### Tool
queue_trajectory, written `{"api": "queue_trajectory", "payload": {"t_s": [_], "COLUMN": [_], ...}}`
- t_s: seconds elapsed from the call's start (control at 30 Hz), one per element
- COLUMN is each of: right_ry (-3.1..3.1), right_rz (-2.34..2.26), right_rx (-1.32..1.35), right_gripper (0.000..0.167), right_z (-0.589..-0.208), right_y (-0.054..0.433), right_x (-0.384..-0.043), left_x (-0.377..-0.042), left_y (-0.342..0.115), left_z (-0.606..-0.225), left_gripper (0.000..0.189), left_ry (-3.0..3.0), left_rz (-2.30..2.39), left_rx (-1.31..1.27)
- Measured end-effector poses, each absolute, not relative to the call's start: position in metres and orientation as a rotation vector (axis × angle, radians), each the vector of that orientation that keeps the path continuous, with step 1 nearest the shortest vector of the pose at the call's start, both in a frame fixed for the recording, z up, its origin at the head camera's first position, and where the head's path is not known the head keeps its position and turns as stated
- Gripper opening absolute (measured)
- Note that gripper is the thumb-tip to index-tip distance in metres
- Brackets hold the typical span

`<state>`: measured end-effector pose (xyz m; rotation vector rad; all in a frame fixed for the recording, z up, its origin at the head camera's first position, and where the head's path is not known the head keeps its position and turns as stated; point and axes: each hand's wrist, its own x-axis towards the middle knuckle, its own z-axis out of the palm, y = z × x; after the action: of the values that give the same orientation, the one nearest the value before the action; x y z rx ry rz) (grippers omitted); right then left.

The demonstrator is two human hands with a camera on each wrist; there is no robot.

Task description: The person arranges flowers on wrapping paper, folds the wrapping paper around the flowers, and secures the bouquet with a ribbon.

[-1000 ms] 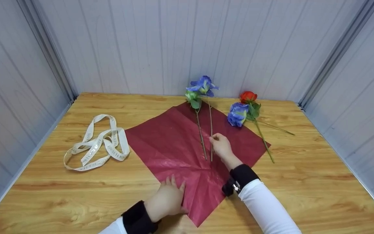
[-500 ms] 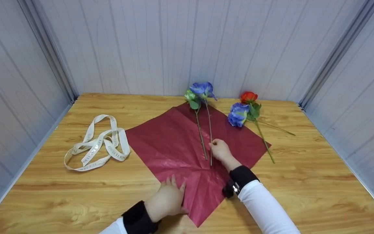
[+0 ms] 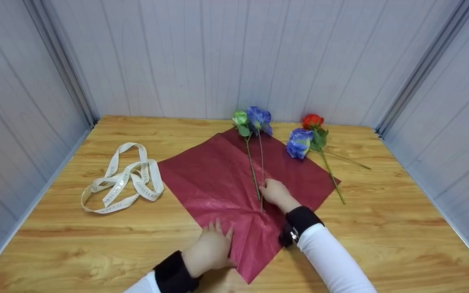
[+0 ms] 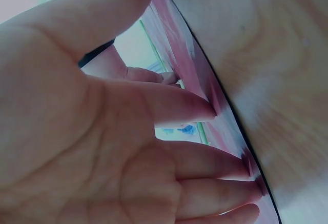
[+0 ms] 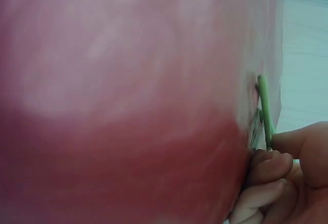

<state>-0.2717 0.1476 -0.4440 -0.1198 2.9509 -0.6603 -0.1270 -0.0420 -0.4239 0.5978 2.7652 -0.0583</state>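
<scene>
My right hand point(image 3: 277, 193) pinches the thin stem of a blue flower point(image 3: 259, 119) between thumb and fingers, low over the dark red wrapping paper point(image 3: 214, 167). In the right wrist view the green stem end point(image 5: 265, 111) sticks out past the thumb. Just left of that stem, a pale green rose point(image 3: 240, 118) lies on the paper, its stem almost alongside. My left hand point(image 3: 211, 248) rests with spread fingers on the paper's lower left edge; in the left wrist view its fingertips point(image 4: 207, 112) touch the paper.
A loosely looped white ribbon point(image 3: 134, 175) with printed letters lies on the wooden table point(image 3: 116, 252) at left. At right, a red flower point(image 3: 312, 121) and another blue flower point(image 3: 299, 143) overlap the paper's right side. Pale panel walls point(image 3: 218, 57) enclose the back and sides.
My right hand has drawn the blue flower down toward me and slightly left, so its bloom now sits beside the green rose. The left hand has stayed in place.
</scene>
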Motion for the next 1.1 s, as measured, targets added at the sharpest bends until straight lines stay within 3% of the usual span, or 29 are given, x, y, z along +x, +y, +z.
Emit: {"api": "queue_trajectory", "payload": {"t_s": [0.6, 1.1], "right_ry": [2.807, 2.999], "right_rz": [-0.925, -0.920], "right_rx": [-0.002, 0.204], "right_gripper": [0.025, 0.030], "right_z": [-0.437, -0.407], "right_y": [0.180, 0.261], "right_x": [-0.275, -0.299], "left_x": [-0.127, -0.128], "left_y": [-0.041, -0.041], "left_z": [-0.422, -0.428], "left_gripper": [0.091, 0.091], "left_ry": [2.773, 2.780], "left_rz": [-0.037, -0.070], "left_rx": [0.612, 0.606]}}
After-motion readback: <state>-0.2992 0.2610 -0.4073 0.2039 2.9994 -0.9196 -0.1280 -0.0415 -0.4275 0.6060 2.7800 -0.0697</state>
